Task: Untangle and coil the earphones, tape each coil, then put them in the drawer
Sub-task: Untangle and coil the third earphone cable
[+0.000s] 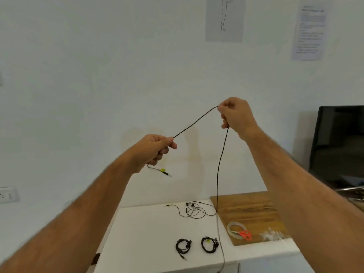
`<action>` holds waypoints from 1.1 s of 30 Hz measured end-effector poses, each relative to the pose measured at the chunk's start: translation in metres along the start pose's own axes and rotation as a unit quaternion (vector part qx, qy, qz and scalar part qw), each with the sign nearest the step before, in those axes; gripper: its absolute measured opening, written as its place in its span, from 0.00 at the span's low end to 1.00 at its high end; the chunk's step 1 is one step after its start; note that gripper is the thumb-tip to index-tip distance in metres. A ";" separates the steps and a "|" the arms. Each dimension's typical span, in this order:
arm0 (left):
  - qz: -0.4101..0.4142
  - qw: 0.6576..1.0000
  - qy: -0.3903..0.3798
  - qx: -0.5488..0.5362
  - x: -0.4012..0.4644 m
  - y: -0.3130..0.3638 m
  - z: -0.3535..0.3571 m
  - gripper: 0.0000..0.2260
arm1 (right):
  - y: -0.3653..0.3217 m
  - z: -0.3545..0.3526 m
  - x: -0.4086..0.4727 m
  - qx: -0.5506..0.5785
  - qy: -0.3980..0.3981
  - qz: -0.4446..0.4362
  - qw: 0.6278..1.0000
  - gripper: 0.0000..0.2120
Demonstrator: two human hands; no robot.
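Holding: left hand (152, 147) and right hand (235, 115) are raised above the worktop (141, 233), a black earphone cable (194, 125) strung between them.
Left grip: thumb and fingers pinched on the cable; a short tail with a yellow tag and the plug (164, 172) hangs just below the fist.
Right grip: fingers pressed together on the cable, higher than the left hand.
Cable run: from the right hand it drops straight down to the worktop and on past its front edge.
Loose earphones (194, 210): tangled at the back of the worktop, beside the wooden board (250, 211).
Coiled earphones: two black coils (183, 246) (209, 244) near the worktop's front edge.
On the board: tape roll (236, 229), orange-handled scissors (245, 235) (touching the roll).
Writing: a printed sheet (310, 32) on the wall above the worktop, text too blurred to read.
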State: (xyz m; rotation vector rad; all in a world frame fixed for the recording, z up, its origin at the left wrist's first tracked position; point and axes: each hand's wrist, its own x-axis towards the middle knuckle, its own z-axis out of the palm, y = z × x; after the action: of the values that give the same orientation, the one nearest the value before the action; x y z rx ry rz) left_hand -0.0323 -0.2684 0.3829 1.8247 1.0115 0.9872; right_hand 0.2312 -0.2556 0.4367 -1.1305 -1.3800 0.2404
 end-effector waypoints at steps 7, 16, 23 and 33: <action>0.027 0.999 -0.022 0.002 0.005 0.014 0.010 0.14 | -0.011 0.016 -0.030 0.058 -0.365 0.099 0.924 0.23; 0.023 0.999 0.016 0.031 0.013 0.016 0.015 0.15 | -0.013 0.034 -0.025 0.023 -0.355 -0.007 0.934 0.04; -0.010 0.994 -0.017 -0.108 0.007 0.009 0.013 0.15 | -0.009 0.030 -0.017 0.138 -0.185 0.030 0.973 0.05; -0.033 0.990 -0.046 -0.126 0.000 0.006 0.009 0.15 | -0.009 0.019 -0.010 0.034 -0.222 -0.054 0.973 0.03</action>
State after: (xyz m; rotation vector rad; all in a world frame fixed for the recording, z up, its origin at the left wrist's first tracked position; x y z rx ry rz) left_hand -0.0227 -0.2734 0.3850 1.6033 0.8462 0.9365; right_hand 0.2080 -0.2585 0.4330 -0.9746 -1.8083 0.4788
